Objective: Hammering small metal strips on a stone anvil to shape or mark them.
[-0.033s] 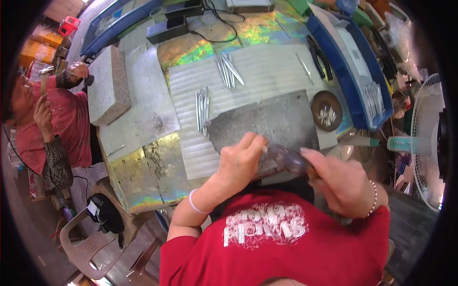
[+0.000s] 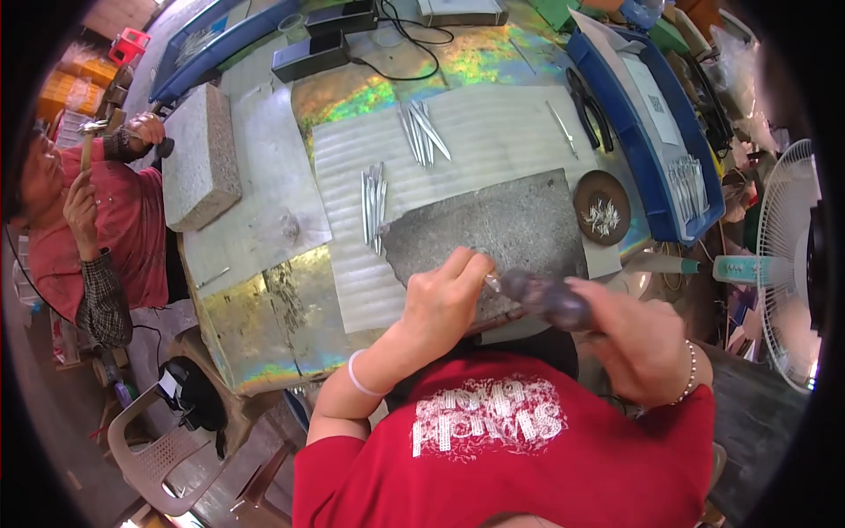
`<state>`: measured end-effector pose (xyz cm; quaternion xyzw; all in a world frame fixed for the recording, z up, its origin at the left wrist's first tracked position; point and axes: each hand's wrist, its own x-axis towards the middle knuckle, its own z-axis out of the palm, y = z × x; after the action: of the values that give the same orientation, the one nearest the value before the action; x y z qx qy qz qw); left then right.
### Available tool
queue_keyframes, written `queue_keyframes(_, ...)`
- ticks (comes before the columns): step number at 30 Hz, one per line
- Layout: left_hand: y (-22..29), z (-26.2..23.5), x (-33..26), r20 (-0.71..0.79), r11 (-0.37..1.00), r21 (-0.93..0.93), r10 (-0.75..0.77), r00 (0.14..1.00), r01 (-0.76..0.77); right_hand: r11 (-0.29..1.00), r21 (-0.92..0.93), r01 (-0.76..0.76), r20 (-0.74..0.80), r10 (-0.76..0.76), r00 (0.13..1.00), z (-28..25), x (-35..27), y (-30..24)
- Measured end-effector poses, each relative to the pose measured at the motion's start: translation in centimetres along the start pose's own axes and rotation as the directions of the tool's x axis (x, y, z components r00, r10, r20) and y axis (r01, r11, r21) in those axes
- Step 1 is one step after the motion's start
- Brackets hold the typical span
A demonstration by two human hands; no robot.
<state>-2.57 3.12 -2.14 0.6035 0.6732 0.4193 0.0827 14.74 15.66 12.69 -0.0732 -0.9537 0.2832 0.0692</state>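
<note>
Across the middle of the view spreads a worktable (image 2: 264,308) covered in iridescent foil, with a pale ribbed mat (image 2: 493,141) laid over it. On the mat's near part sits a dark stone slab (image 2: 510,224), and a grey stone block (image 2: 201,154) stands at the table's left end. A blue tray (image 2: 656,180) runs along the right side, a white fan (image 2: 788,264) beyond it. At far left another person (image 2: 88,229) in a red shirt raises a small hammer (image 2: 88,132). Over the slab's near edge, the right hand (image 2: 638,339) is wrapped fully around a dark, blurred tool handle (image 2: 546,297). The left hand (image 2: 449,299) pinches a small metal piece (image 2: 493,282) between its fingertips, just at the handle's tip. A round brown dish (image 2: 602,207) holds small silvery bits. Two bunches of thin metal pins (image 2: 374,202) lie on the mat.
</note>
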Motion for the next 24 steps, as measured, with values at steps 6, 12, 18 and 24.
queue_keyframes(6, 1.3, -1.7, -0.3, 0.065, 0.771, -0.6, -0.22, 0.973, 0.214, 0.982, 0.04, -0.186, -0.248, 0.19, 0.95, 2.4, -1.3, 1.4)
queue_keyframes(12, 1.6, -4.9, 0.7, 0.301, -0.07, -0.952, -0.418, 0.858, 0.299, 0.95, -0.071, -0.306, -0.262, 0.278, 0.924, 8.4, -1.7, 7.2)
queue_keyframes(18, 1.3, -4.5, 1.1, 0.365, -0.118, -0.929, -0.44, 0.821, 0.349, 0.908, -0.246, -0.339, -0.17, 0.304, 0.937, 8.2, -1.1, 7.5)
queue_keyframes(24, 1.7, -3.9, 2.2, 0.356, -0.005, -0.909, -0.532, 0.769, 0.417, 0.948, 0.011, -0.318, -0.231, 0.311, 0.922, 4.3, 1.0, 12.6)
